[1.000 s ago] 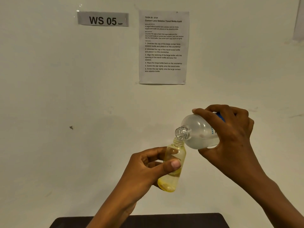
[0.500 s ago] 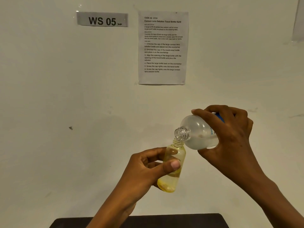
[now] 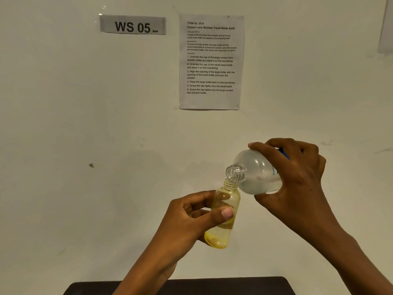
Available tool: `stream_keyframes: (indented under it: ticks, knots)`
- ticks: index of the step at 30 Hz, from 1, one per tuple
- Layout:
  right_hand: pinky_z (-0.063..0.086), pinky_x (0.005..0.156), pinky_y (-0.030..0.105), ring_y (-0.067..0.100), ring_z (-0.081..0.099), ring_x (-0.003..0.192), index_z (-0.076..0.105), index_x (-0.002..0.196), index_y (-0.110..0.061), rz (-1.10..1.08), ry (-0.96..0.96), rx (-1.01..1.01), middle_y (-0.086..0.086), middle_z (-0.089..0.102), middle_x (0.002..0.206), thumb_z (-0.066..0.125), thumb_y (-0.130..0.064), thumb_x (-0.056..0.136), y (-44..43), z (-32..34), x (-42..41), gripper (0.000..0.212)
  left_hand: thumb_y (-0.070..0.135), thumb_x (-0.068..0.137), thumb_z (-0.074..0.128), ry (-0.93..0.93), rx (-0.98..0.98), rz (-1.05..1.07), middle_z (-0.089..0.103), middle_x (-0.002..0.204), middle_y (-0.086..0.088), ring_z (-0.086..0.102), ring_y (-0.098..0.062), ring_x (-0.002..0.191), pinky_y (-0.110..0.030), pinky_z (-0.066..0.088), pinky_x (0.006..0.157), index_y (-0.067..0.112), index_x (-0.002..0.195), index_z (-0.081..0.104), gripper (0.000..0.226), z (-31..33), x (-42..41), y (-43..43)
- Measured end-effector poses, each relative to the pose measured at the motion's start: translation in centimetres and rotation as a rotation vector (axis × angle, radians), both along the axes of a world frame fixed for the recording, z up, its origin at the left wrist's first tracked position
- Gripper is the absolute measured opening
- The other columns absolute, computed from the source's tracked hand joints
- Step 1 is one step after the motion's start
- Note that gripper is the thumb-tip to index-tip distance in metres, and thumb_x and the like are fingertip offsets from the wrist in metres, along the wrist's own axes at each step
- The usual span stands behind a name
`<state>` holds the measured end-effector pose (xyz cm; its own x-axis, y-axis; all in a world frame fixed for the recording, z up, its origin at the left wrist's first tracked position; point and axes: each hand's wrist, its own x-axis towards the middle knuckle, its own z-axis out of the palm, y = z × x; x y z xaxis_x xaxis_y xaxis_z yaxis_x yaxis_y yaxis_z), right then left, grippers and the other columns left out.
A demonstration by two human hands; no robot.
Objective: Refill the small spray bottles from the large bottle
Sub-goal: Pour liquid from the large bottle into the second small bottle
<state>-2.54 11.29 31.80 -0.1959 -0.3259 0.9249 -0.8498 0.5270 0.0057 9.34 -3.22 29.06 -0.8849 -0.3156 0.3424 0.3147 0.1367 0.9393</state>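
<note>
The left hand [image 3: 187, 220] grips the small bottle [image 3: 223, 218] in the air in front of a pale wall [image 3: 85, 124], thumb pressed across its front and the other fingers curled behind it. The small bottle is clear with a yellowish tint; its long axis runs nearly upright, leaning a little so that the open threaded neck points up and slightly right and the rounded base points down and left.

The right hand [image 3: 297, 184] is wrapped around the large bottle [image 3: 257, 173], fingers over the top and thumb beneath. This bottle is cloudy white with a blue mark near the fingers. It lies close to level, its long axis running right to left, with the open threaded mouth tipped down and left. That mouth sits directly over the small bottle's neck, touching or just above it; which one cannot be told. Pale liquid pools along the lower side of the large bottle.

On the wall hang a sign [image 3: 133, 25] reading "WS 05" and a printed sheet [image 3: 210, 62]. The dark edge of the bench [image 3: 234, 286] shows at the bottom, below both hands.
</note>
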Motion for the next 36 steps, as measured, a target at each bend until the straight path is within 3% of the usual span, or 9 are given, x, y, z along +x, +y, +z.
stream_keyframes:
  ticks: [6,11,20,30,36]
  knots:
    - [0.014,0.075,0.021,0.02,0.035,0.1,0.046,0.117,-0.033,0.005,-0.049,0.019,-0.001,0.054,0.107,0.066,-0.03,0.05,0.04,-0.08,0.01,0.07,0.033,0.055,0.071,0.009,0.016,-0.012,0.074,0.092,0.003,0.071,-0.014,0.078,-0.023,0.053,0.053,0.028,0.088,0.073,0.033,0.08,-0.05,-0.07]
    - [0.018,0.075,0.025,0.019,0.036,0.099,0.044,0.117,-0.034,0.047,-0.08,0.015,-0.001,0.054,0.105,0.068,-0.036,0.052,0.12,-0.41,-0.16,0.069,0.035,0.053,0.071,0.02,0.039,-0.001,0.074,0.09,0.006,0.071,-0.013,0.078,-0.023,0.054,0.053,0.031,0.081,0.073,0.029,0.08,-0.2,-0.12]
    - [0.017,0.076,0.024,0.017,0.036,0.097,0.044,0.115,-0.035,0.045,-0.095,0.004,-0.003,0.053,0.104,0.068,-0.035,0.051,0.3,-0.72,-0.67,0.069,0.037,0.055,0.069,0.018,0.03,0.027,0.073,0.096,0.001,0.071,-0.015,0.084,-0.027,0.056,0.058,0.024,0.1,0.07,0.047,-0.27,-0.48,-0.38]
    - [0.024,0.077,0.03,0.016,0.036,0.098,0.044,0.116,-0.034,0.075,-0.103,-0.008,-0.002,0.053,0.105,0.07,-0.037,0.052,0.15,-0.45,-0.84,0.07,0.04,0.048,0.069,0.003,0.055,0.02,0.074,0.086,0.007,0.071,-0.012,0.078,-0.023,0.054,0.053,0.033,0.078,0.071,0.031,-0.42,-0.71,-0.41]
    - [0.024,0.077,0.031,0.016,0.036,0.097,0.044,0.116,-0.034,0.076,-0.101,-0.011,-0.002,0.054,0.104,0.07,-0.037,0.051,0.16,-0.51,-0.83,0.07,0.039,0.049,0.07,0.019,0.057,0.017,0.074,0.089,0.005,0.071,-0.014,0.079,-0.023,0.054,0.053,0.033,0.081,0.072,0.032,-0.39,-0.7,-0.43]
